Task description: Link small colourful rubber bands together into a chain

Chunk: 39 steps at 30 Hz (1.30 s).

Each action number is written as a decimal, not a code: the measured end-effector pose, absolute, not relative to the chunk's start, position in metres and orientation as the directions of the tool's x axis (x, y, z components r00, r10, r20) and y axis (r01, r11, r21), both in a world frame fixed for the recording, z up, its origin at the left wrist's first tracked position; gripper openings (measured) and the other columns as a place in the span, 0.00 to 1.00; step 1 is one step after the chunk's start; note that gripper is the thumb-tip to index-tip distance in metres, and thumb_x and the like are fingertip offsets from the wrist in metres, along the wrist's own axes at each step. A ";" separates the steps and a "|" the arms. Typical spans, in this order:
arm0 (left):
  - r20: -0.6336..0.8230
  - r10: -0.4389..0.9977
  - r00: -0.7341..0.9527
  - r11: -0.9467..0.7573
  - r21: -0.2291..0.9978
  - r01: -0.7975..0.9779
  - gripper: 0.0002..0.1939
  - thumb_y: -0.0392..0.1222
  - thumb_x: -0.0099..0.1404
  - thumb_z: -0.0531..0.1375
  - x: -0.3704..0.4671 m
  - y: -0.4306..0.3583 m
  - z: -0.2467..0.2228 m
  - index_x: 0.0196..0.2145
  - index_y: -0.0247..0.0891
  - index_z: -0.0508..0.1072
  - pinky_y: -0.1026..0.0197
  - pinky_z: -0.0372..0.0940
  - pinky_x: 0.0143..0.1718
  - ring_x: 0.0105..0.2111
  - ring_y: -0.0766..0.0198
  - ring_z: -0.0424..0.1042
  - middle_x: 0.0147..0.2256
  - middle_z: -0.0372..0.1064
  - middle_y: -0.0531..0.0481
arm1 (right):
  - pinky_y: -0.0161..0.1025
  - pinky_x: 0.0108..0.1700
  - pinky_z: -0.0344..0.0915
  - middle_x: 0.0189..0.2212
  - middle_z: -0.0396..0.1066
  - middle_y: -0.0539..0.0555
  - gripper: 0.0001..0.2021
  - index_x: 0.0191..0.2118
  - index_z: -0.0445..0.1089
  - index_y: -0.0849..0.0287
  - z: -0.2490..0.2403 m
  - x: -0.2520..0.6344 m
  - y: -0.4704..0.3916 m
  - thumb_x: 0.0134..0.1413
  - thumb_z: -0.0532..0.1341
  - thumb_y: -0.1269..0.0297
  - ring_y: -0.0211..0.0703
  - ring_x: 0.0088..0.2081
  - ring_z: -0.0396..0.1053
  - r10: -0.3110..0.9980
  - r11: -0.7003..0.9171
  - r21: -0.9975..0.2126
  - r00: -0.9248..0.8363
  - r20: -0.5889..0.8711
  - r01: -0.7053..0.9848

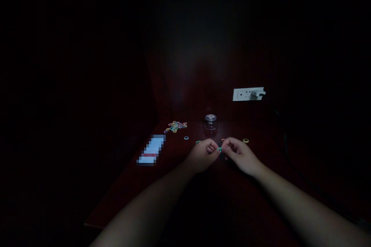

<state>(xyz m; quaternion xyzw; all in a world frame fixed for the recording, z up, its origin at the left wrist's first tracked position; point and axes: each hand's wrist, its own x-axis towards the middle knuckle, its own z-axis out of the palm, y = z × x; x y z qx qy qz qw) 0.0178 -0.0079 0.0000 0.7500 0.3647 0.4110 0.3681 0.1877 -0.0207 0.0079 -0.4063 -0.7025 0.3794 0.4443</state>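
Observation:
My left hand (204,155) and my right hand (240,155) meet fingertip to fingertip above the dark red table. Between them is a small green band (220,149), pinched by the fingers of both hands. Behind my hands stands a clear jar (210,123) with a lid. A blue ring (186,137) lies left of my left hand, and a green ring (198,142) is partly hidden behind it. Just behind my right hand are a pink ring (223,140) and a yellow ring (245,140).
A pile of coloured rings (175,126) lies at the back left of the table (121,200). In front of it is a pixelated bright rectangle (152,150). A white wall socket (241,94) holds a plug (257,93), with a dark cable running down the right side.

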 end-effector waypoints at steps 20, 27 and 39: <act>0.403 0.850 0.340 -0.487 0.847 0.215 0.04 0.36 0.58 0.58 0.022 -0.014 0.009 0.32 0.33 0.67 0.68 0.61 0.28 0.26 0.71 0.64 0.26 0.65 0.52 | 0.34 0.26 0.60 0.20 0.65 0.49 0.11 0.29 0.65 0.58 0.005 0.193 -0.021 0.52 0.60 0.55 0.37 0.23 0.62 0.880 0.451 -0.832 -0.318 0.353 0.325; 0.419 0.825 0.379 -0.515 0.834 0.199 0.05 0.38 0.59 0.58 0.020 -0.014 0.008 0.33 0.33 0.67 0.68 0.61 0.28 0.26 0.71 0.64 0.27 0.65 0.52 | 0.34 0.26 0.60 0.20 0.65 0.50 0.10 0.29 0.65 0.59 0.008 0.192 -0.023 0.52 0.59 0.56 0.38 0.23 0.62 0.880 0.466 -0.808 -0.281 0.383 0.361; 0.426 0.825 0.372 -0.517 0.834 0.193 0.07 0.34 0.57 0.58 0.020 -0.008 0.003 0.36 0.34 0.68 0.66 0.63 0.33 0.30 0.70 0.66 0.31 0.67 0.51 | 0.33 0.24 0.58 0.18 0.65 0.49 0.10 0.29 0.65 0.60 0.007 0.192 -0.018 0.50 0.60 0.58 0.36 0.21 0.61 0.915 0.403 -0.874 -0.137 0.379 0.272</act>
